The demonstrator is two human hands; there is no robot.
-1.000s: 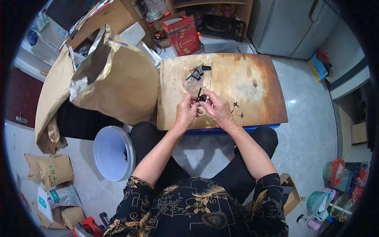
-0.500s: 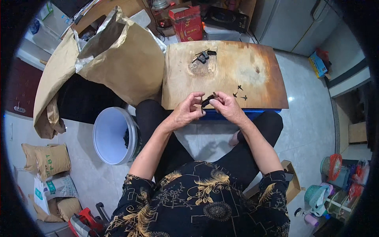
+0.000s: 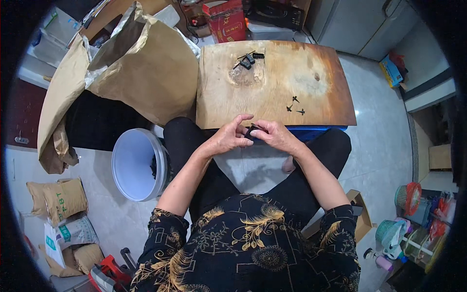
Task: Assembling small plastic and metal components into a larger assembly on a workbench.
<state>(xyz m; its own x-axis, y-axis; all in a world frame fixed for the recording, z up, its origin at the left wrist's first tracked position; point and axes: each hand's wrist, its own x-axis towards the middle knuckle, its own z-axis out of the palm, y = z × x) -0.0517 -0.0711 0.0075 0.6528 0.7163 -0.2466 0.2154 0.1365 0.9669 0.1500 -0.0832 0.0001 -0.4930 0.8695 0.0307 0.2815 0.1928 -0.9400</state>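
Just off the front edge of a worn wooden board (image 3: 214, 107), my two hands meet over a small black part (image 3: 251, 131), probably plastic. My left hand (image 3: 226, 138) pinches its left side, the index finger raised above it. My right hand (image 3: 277, 137) grips the other side with thumb and fingers. Fingertips cover much of the part, so its full shape is hidden. Three small black pin-like pieces (image 3: 295, 99) lie on the board beyond my right hand. Farther back on the board rests a cluster of black parts (image 3: 247, 62).
Left of my knees stands a white bucket (image 3: 116, 168) with black pieces inside. A large open brown paper sack (image 3: 151, 73) leans beside the board. A red box (image 3: 226, 22) stands behind it. Filled sacks (image 3: 63, 199) sit at the left, baskets (image 3: 389, 238) at the right.
My hands have come closer together and lower around the black part, which is now more covered by fingers. The board and things around it appear shifted slightly up and left in view.
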